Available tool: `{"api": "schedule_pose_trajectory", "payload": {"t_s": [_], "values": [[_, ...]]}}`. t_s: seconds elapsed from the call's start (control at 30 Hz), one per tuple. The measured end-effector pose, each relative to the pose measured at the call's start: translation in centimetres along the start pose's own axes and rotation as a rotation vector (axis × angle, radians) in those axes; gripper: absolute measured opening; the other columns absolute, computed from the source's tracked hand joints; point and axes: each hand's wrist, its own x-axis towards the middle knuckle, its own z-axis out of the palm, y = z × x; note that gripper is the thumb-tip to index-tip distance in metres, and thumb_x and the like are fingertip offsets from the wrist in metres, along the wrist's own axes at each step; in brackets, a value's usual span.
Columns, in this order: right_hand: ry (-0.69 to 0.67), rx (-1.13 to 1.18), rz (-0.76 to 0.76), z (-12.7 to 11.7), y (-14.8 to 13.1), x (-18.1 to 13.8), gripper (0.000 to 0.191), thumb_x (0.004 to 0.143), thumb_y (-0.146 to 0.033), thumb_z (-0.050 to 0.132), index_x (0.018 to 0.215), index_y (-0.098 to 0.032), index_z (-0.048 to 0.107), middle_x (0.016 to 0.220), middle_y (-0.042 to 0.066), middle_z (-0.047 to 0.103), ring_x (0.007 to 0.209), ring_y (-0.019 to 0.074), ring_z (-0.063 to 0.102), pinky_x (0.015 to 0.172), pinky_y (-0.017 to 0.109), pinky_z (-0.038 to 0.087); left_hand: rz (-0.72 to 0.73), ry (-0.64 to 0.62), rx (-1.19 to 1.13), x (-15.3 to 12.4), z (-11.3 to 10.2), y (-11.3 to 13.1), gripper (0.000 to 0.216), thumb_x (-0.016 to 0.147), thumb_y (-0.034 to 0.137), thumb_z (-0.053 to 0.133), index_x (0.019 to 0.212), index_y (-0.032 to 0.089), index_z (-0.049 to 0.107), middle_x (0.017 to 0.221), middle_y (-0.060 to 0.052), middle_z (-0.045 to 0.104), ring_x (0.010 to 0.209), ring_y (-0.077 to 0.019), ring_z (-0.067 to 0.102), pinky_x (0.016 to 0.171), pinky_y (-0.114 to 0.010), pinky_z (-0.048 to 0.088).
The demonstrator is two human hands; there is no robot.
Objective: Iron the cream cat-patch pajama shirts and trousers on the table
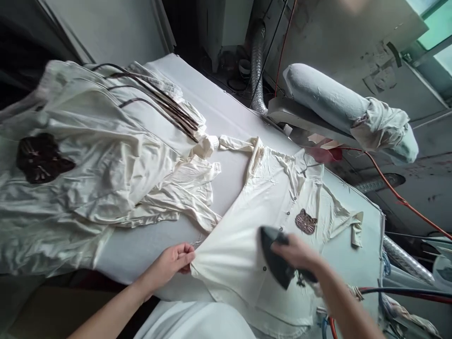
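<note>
A cream button-front shirt (243, 221) lies spread on the pale padded ironing table (144, 249), with a dark cat-face patch (306, 221) on its front. My left hand (176, 259) pinches the shirt's lower left edge, and creases fan out from that grip. Wrapped round the handle of a dark steam iron (277, 261), my right hand (296, 252) is slightly blurred. The iron sits over the shirt's front beside the row of buttons, its tip pointing up and left. Whether its sole touches the cloth, I cannot tell.
More cream garments (106, 165) are heaped at the left, with dark cords (158, 103) across them. A padded sleeve arm (328, 94) with cloth round its end rises at the back right. Hoses (406, 294) and an orange cable (388, 183) run along the right side.
</note>
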Motion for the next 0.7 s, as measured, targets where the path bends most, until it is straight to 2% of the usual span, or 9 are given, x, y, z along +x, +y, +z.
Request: {"api": "schedule_pose_trajectory", "payload": {"t_s": [0.1, 0.17, 0.23, 0.33, 0.4, 0.5, 0.53, 0.6, 0.7], "values": [[-0.044, -0.150, -0.120, 9.8, 3.8, -4.7, 0.020, 0.067, -0.044, 0.066, 0.067, -0.026, 0.059, 0.068, -0.001, 0.068, 0.066, 0.0220, 0.063, 0.062, 0.033, 0.046, 0.123, 0.204, 0.418, 1.0, 0.5, 0.7, 0.029, 0.078, 0.048, 0.061, 0.095, 0.026, 0.065, 0.075, 0.000, 0.070, 0.076, -0.0224, 0.066, 0.071, -0.029, 0.047], [0.060, -0.130, -0.063, 13.3, 7.9, -6.7, 0.024, 0.069, -0.055, 0.062, 0.067, -0.031, 0.058, 0.071, -0.003, 0.071, 0.071, 0.0259, 0.068, 0.065, 0.038, 0.050, 0.222, 0.311, 0.702, 1.3, 1.5, 1.7, 0.026, 0.081, 0.034, 0.057, 0.104, 0.028, 0.067, 0.089, -0.001, 0.074, 0.089, -0.0232, 0.068, 0.079, -0.029, 0.047], [0.194, 0.036, 0.050, 13.1, 13.4, -7.8, 0.030, 0.069, -0.065, 0.056, 0.070, -0.035, 0.060, 0.074, -0.003, 0.073, 0.077, 0.0300, 0.071, 0.070, 0.042, 0.054, 0.302, 0.382, 0.907, 1.6, 3.0, 2.7, 0.025, 0.080, 0.030, 0.061, 0.104, 0.026, 0.068, 0.100, -0.005, 0.073, 0.100, -0.0250, 0.067, 0.086, -0.032, 0.046], [0.397, 0.235, 0.196, 8.4, 21.8, -8.7, 0.045, 0.073, -0.070, 0.046, 0.078, -0.030, 0.065, 0.082, 0.009, 0.074, 0.093, 0.0386, 0.072, 0.082, 0.049, 0.057, 0.386, 0.497, 1.085, 2.0, 5.5, 3.4, 0.017, 0.080, 0.033, 0.067, 0.091, 0.021, 0.068, 0.105, -0.011, 0.070, 0.105, -0.0284, 0.064, 0.090, -0.035, 0.045], [0.642, 0.240, 0.347, 5.8, 25.4, -9.1, 0.049, 0.079, -0.066, 0.041, 0.087, -0.027, 0.068, 0.096, 0.020, 0.073, 0.106, 0.0440, 0.069, 0.085, 0.055, 0.055, 0.425, 0.565, 1.133, 2.4, 7.1, 3.4, 0.010, 0.082, 0.030, 0.064, 0.079, 0.020, 0.065, 0.102, -0.012, 0.069, 0.104, -0.0282, 0.064, 0.087, -0.034, 0.045], [1.165, 0.144, 0.390, 6.2, 25.8, -7.9, 0.051, 0.088, -0.052, 0.036, 0.123, -0.026, 0.061, 0.138, 0.027, 0.056, 0.136, 0.0425, 0.051, 0.093, 0.058, 0.051, 0.429, 0.621, 1.018, 3.2, 9.0, 3.7, 0.013, 0.084, 0.027, 0.058, 0.073, 0.021, 0.059, 0.089, -0.007, 0.069, 0.091, -0.0238, 0.066, 0.077, -0.029, 0.045], [1.253, 0.133, 0.340, 7.3, 24.8, -6.9, 0.054, 0.088, -0.048, 0.035, 0.133, -0.024, 0.055, 0.146, 0.027, 0.049, 0.140, 0.0407, 0.046, 0.097, 0.058, 0.049, 0.420, 0.621, 0.937, 3.4, 9.4, 4.0, 0.014, 0.085, 0.028, 0.057, 0.073, 0.021, 0.058, 0.084, -0.006, 0.069, 0.084, -0.0222, 0.066, 0.073, -0.028, 0.045], [1.193, 0.209, 0.252, 10.2, 22.7, -5.0, 0.059, 0.090, -0.046, 0.032, 0.140, -0.018, 0.047, 0.146, 0.028, 0.049, 0.136, 0.0394, 0.051, 0.099, 0.055, 0.050, 0.420, 0.602, 0.818, 3.2, 9.5, 4.6, 0.020, 0.088, 0.032, 0.053, 0.072, 0.021, 0.055, 0.075, -0.004, 0.068, 0.075, -0.0202, 0.064, 0.067, -0.026, 0.044], [0.909, 0.440, 0.252, 15.4, 22.4, -4.3, 0.059, 0.092, -0.049, 0.025, 0.136, -0.017, 0.048, 0.124, 0.024, 0.065, 0.113, 0.0367, 0.068, 0.090, 0.050, 0.055, 0.500, 0.616, 0.810, 0.6, 7.6, 3.6, 0.029, 0.090, 0.037, 0.044, 0.068, 0.021, 0.055, 0.073, -0.004, 0.068, 0.075, -0.0208, 0.064, 0.069, -0.027, 0.047]]}}
